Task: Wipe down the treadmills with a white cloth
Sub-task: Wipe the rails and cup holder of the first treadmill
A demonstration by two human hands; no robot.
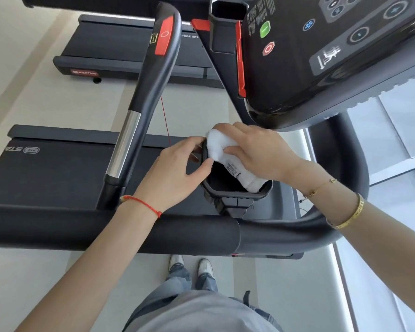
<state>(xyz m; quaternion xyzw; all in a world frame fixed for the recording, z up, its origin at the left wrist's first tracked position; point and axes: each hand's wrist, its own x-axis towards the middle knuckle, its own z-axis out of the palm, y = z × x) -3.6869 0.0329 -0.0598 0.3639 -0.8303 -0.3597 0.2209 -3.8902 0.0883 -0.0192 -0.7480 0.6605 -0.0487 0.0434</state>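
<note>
The right hand (256, 152) grips the white cloth (222, 154) and pushes it into the treadmill's cup holder (235, 194) to wipe inside. The left hand (177, 173) pinches the holder's rim, probably to keep it still.

White folded terry cloth (219, 149) partly in black plastic cup holder (237, 188), under right hand (256, 152). Left hand (177, 173) on holder's left rim. Holder below glossy black console panel (321, 56), right of black-and-chrome handrail (139, 111). Black padded front bar (130, 233) nearest person. Second dark treadmill deck (120, 41) beyond.
</note>
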